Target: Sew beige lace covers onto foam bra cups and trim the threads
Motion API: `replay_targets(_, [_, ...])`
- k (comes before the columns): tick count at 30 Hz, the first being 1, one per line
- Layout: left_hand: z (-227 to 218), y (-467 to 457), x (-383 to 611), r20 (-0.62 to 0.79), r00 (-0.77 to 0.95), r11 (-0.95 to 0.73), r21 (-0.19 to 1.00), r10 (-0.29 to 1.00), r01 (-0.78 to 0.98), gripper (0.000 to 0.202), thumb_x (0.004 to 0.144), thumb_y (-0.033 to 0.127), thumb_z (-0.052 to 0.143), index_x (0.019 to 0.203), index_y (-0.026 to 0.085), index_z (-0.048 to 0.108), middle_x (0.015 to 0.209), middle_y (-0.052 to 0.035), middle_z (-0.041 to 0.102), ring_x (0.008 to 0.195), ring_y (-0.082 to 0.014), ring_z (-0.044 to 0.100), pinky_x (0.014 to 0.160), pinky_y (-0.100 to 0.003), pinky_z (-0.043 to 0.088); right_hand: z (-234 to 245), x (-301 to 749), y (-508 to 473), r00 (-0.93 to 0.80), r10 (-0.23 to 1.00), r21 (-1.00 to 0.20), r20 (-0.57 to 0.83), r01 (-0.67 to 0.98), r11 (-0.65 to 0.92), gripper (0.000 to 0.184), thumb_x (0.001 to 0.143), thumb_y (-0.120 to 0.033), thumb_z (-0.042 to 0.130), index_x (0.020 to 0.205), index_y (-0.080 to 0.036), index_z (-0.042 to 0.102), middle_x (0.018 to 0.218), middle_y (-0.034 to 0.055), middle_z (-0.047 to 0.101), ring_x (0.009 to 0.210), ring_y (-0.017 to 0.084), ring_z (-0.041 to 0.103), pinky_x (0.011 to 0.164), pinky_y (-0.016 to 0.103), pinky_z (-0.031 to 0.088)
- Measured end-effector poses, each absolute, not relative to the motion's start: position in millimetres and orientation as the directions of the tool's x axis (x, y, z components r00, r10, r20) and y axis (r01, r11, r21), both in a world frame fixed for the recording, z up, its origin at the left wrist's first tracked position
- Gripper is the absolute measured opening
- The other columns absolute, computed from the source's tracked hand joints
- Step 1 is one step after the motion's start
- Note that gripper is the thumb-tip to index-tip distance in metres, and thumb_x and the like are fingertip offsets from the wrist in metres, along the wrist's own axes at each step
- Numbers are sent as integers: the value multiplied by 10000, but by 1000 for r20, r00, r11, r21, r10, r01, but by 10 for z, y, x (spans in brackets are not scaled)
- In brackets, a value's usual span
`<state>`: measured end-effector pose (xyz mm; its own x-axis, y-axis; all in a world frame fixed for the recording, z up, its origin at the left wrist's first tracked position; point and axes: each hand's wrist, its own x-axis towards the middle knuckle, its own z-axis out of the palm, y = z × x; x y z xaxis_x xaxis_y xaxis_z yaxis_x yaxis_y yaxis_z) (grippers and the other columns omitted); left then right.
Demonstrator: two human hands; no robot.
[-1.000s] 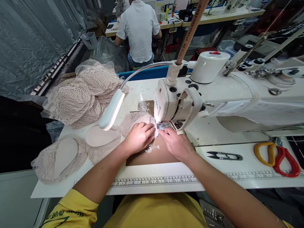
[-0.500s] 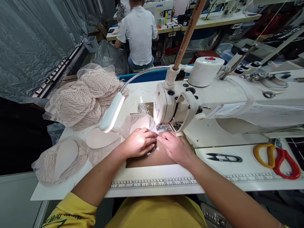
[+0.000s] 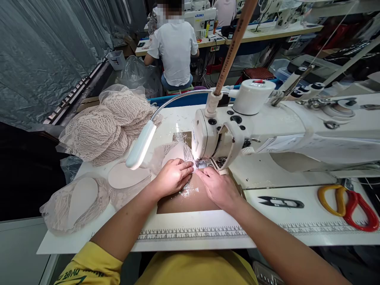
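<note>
A piece of beige lace fabric [image 3: 158, 159] with a smooth pale cup-shaped pad [image 3: 174, 152] on it lies under the head of a white sewing machine [image 3: 204, 134]. My left hand [image 3: 174, 177] is closed on the near edge of this lace, just left of the presser foot. Facing it, my right hand [image 3: 219, 189] pinches the same edge close in front of the needle area. Both sets of fingertips almost meet there, and they hide the exact grip. Beneath my hands is a brown sheet [image 3: 190, 204], shiny in places.
Lace pieces are stacked [image 3: 95, 130] at the back left. Two pale pads [image 3: 84, 200] on lace lie nearer. Thread snips [image 3: 280, 202] and scissors [image 3: 360, 209] rest at right. A lamp [image 3: 141, 144] overhangs the work; a printed ruler [image 3: 190, 234] runs along the front edge. Another person [image 3: 173, 51] sits beyond.
The fingers of both hands have shifted slightly at the lace edge beside the presser foot, and the lace with its pad has turned a little. My view has tilted slightly.
</note>
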<state>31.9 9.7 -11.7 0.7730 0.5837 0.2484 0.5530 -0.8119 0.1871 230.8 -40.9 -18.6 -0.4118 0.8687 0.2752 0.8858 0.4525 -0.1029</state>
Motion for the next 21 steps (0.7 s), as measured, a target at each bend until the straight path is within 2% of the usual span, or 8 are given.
replay_targets(7, [-197, 237, 309, 294, 697, -754, 166, 653, 636, 315, 914, 257, 444, 1151, 166, 631, 1197, -99, 630, 966, -243, 528, 831, -396, 456, -256, 2356, -393, -426, 851, -138, 308, 865, 482, 369, 864, -100, 447, 1134, -219, 669, 756, 35, 623, 638, 155, 486, 559, 289, 295])
replay_targets(12, [-219, 310, 261, 319, 631, -697, 162, 707, 699, 302, 886, 236, 476, 1146, 187, 623, 1233, -97, 599, 1044, -251, 518, 879, -417, 445, -294, 2387, -391, -449, 836, -140, 315, 849, 509, 342, 885, -130, 441, 1138, -200, 660, 883, 50, 669, 697, 168, 538, 589, 290, 353])
replay_targets(17, [-240, 352, 182, 341, 567, -638, 144, 750, 756, 301, 898, 262, 454, 1130, 191, 631, 1229, -91, 592, 1062, -254, 522, 883, -405, 445, -367, 2425, -364, -489, 798, -122, 352, 821, 558, 325, 916, -178, 418, 1137, -178, 656, 868, 69, 654, 723, 188, 575, 613, 309, 393])
replay_targets(21, [-268, 373, 124, 296, 534, -590, 144, 792, 794, 304, 907, 278, 434, 1130, 204, 626, 1228, -97, 584, 1077, -263, 524, 878, -416, 445, -456, 2472, -323, -540, 738, -83, 404, 782, 618, 312, 930, -218, 415, 1123, -161, 654, 908, 90, 651, 725, 192, 594, 623, 319, 411])
